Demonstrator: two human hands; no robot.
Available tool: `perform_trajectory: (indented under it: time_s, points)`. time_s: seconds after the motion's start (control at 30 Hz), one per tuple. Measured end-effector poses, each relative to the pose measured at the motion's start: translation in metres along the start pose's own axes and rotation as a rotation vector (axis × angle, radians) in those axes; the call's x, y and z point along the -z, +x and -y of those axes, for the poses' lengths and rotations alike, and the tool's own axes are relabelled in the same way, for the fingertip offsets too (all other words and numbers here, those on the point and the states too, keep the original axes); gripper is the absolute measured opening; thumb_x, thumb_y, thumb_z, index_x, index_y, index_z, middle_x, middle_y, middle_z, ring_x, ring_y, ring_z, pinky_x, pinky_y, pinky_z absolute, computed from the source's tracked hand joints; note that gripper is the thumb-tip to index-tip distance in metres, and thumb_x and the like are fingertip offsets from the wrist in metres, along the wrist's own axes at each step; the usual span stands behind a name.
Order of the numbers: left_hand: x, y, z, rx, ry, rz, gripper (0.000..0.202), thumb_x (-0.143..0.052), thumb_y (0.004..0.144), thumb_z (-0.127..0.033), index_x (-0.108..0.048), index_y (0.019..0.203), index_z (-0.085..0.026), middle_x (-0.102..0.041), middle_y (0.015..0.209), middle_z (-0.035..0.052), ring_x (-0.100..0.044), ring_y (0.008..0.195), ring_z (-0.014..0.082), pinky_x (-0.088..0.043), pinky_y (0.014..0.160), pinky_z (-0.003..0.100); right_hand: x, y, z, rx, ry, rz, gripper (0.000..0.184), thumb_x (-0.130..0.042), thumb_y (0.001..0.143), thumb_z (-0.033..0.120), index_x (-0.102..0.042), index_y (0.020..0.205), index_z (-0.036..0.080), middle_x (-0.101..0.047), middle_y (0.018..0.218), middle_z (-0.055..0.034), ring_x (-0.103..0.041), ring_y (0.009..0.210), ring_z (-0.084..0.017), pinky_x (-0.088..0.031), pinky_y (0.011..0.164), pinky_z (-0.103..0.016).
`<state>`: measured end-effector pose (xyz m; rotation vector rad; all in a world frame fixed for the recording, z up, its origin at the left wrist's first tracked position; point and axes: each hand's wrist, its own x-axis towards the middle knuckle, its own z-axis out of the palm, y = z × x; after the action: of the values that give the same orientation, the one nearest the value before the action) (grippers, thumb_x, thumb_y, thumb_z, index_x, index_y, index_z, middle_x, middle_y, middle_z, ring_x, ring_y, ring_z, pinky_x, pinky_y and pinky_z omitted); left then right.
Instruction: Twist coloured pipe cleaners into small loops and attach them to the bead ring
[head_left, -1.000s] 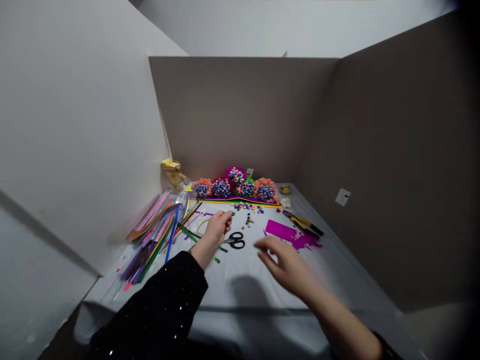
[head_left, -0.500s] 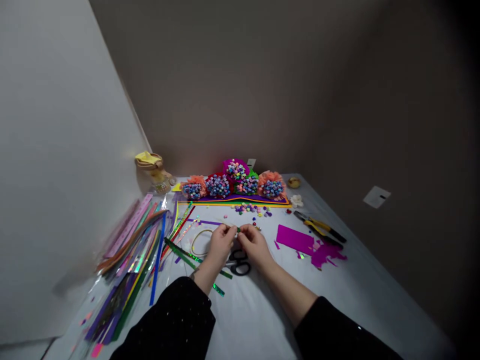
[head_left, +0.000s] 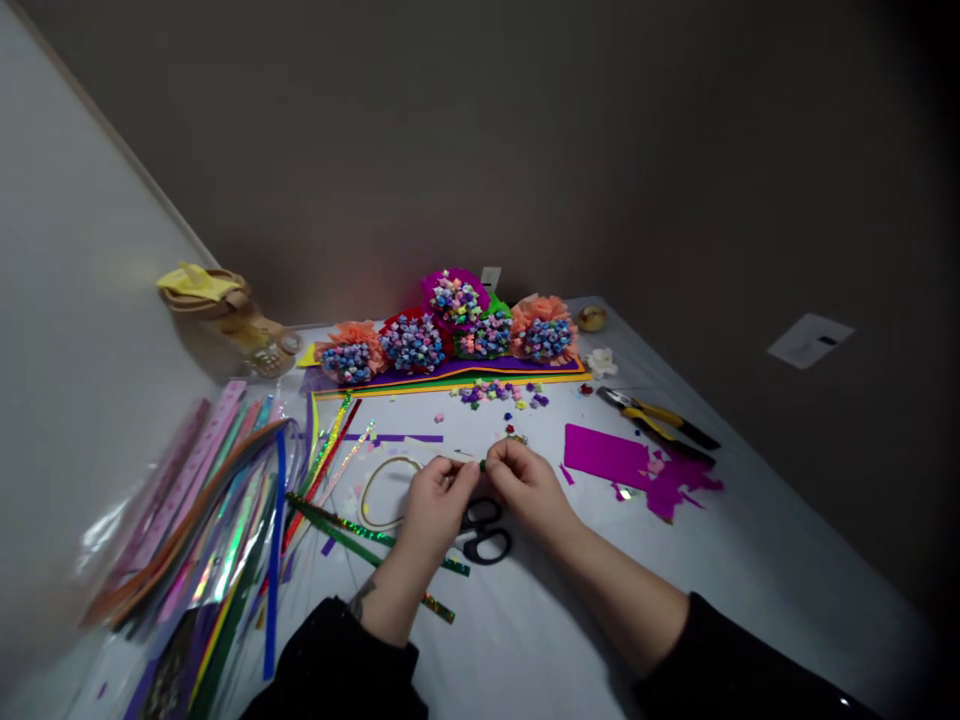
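My left hand and my right hand meet fingertip to fingertip over the middle of the table, both pinched closed. Between them is a small dark green folded paper piece, mostly covered by the fingers; its exact shape is too small to make out. Black-handled scissors lie just beneath, their blades hidden behind my left hand. Left of that hand rests a thin pale gold ring. Glittery green paper strips pass under my left forearm.
Colourful paper strips and clear sleeves crowd the left. Bouquets of tiny paper stars stand at the back, with loose stars before them. On the right are magenta paper and yellow-black pliers. A glass jar stands back left.
My view has shifted, so the table's things look larger and more spread out. Both hands stay pinched together around the small green piece.
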<state>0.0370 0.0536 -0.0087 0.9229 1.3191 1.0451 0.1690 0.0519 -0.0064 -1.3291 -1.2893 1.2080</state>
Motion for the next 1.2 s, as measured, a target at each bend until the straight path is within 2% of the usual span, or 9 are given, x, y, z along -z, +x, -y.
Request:
perform_trajectory:
  time_s: [0.13, 0.33, 0.47, 0.6, 0.7, 0.8, 0.9, 1.0, 1.2]
  points:
    - [0.001, -0.003, 0.000, 0.082, -0.167, 0.172, 0.022, -0.070, 0.064, -0.036, -0.062, 0.072, -0.017, -0.043, 0.047, -0.0056, -0.031, 0.039, 0.0057, -0.019, 0.036, 0.017, 0.005, -0.001, 0.003, -0.067, 0.076, 0.055, 0.016, -0.050, 0.078, 0.031, -0.047, 0.068, 0.019, -0.044, 0.052, 0.0062, -0.038, 0.048, -0.009, -0.031, 0.047, -0.021]
    - [0.001, -0.008, -0.012, 0.223, -0.278, 0.273, 0.028, -0.070, 0.066, -0.033, -0.055, 0.079, -0.015, -0.052, 0.064, -0.0029, -0.032, 0.044, 0.0028, -0.017, 0.037, 0.013, 0.009, -0.004, 0.009, -0.127, 0.127, 0.129, 0.012, -0.052, 0.076, 0.028, -0.049, 0.069, 0.018, -0.047, 0.056, 0.0052, -0.040, 0.049, -0.008, -0.032, 0.048, -0.021]
    - [0.003, -0.010, -0.013, 0.210, -0.243, 0.322, 0.029, -0.071, 0.067, -0.032, -0.054, 0.082, -0.014, -0.045, 0.060, -0.0059, -0.028, 0.044, 0.0025, -0.017, 0.038, 0.014, 0.011, -0.005, 0.013, -0.144, 0.108, 0.136, 0.010, -0.051, 0.075, 0.026, -0.048, 0.068, 0.019, -0.045, 0.056, 0.0054, -0.040, 0.050, -0.008, -0.032, 0.049, -0.021]
    - [0.005, -0.009, -0.005, 0.175, -0.161, 0.316, 0.024, -0.065, 0.076, -0.035, -0.052, 0.077, -0.015, -0.033, 0.051, -0.0091, -0.022, 0.041, 0.0026, -0.012, 0.038, 0.016, 0.012, -0.006, 0.015, -0.119, 0.055, 0.163, 0.009, -0.048, 0.075, 0.022, -0.047, 0.067, 0.019, -0.043, 0.056, 0.0057, -0.040, 0.051, -0.009, -0.033, 0.050, -0.022]
    - [0.006, -0.008, -0.001, 0.167, -0.179, 0.279, 0.023, -0.063, 0.078, -0.034, -0.050, 0.075, -0.016, -0.028, 0.049, -0.0104, -0.019, 0.040, 0.0028, -0.010, 0.038, 0.017, 0.012, -0.010, 0.014, 0.015, -0.068, 0.122, 0.002, -0.051, 0.077, 0.020, -0.052, 0.076, 0.019, -0.050, 0.064, 0.0034, -0.046, 0.057, -0.010, -0.038, 0.052, -0.023]
    - [0.006, -0.009, -0.001, 0.151, -0.201, 0.238, 0.021, -0.063, 0.079, -0.032, -0.050, 0.075, -0.016, -0.028, 0.048, -0.0106, -0.019, 0.039, 0.0026, -0.011, 0.038, 0.017, 0.012, -0.012, 0.010, 0.324, -0.274, 0.056, 0.015, -0.059, 0.077, 0.018, -0.055, 0.091, 0.019, -0.058, 0.080, -0.0015, -0.054, 0.070, -0.014, -0.044, 0.061, -0.026]
    - [0.006, -0.009, -0.001, 0.141, -0.205, 0.227, 0.020, -0.063, 0.078, -0.030, -0.050, 0.072, -0.016, -0.027, 0.047, -0.0108, -0.019, 0.039, 0.0023, -0.011, 0.038, 0.017, 0.013, -0.013, 0.006, 0.558, -0.402, 0.005, 0.014, -0.058, 0.080, 0.014, -0.055, 0.093, 0.021, -0.060, 0.084, -0.0034, -0.056, 0.083, -0.017, -0.047, 0.071, -0.030]
    - [0.006, -0.009, -0.002, 0.149, -0.227, 0.226, 0.021, -0.064, 0.076, -0.029, -0.049, 0.069, -0.016, -0.028, 0.046, -0.0108, -0.020, 0.038, 0.0023, -0.011, 0.038, 0.017, 0.014, -0.013, 0.006, 0.614, -0.454, -0.019, 0.015, -0.057, 0.082, 0.012, -0.054, 0.093, 0.022, -0.061, 0.085, -0.0036, -0.057, 0.085, -0.018, -0.049, 0.074, -0.031]
    - [0.005, -0.009, -0.004, 0.133, -0.228, 0.214, 0.021, -0.064, 0.075, -0.027, -0.049, 0.067, -0.016, -0.029, 0.045, -0.0105, -0.020, 0.039, 0.0024, -0.012, 0.038, 0.016, 0.013, -0.014, 0.009, 0.637, -0.475, -0.020, 0.015, -0.055, 0.082, 0.011, -0.055, 0.093, 0.021, -0.061, 0.083, -0.0038, -0.058, 0.082, -0.017, -0.050, 0.072, -0.030]
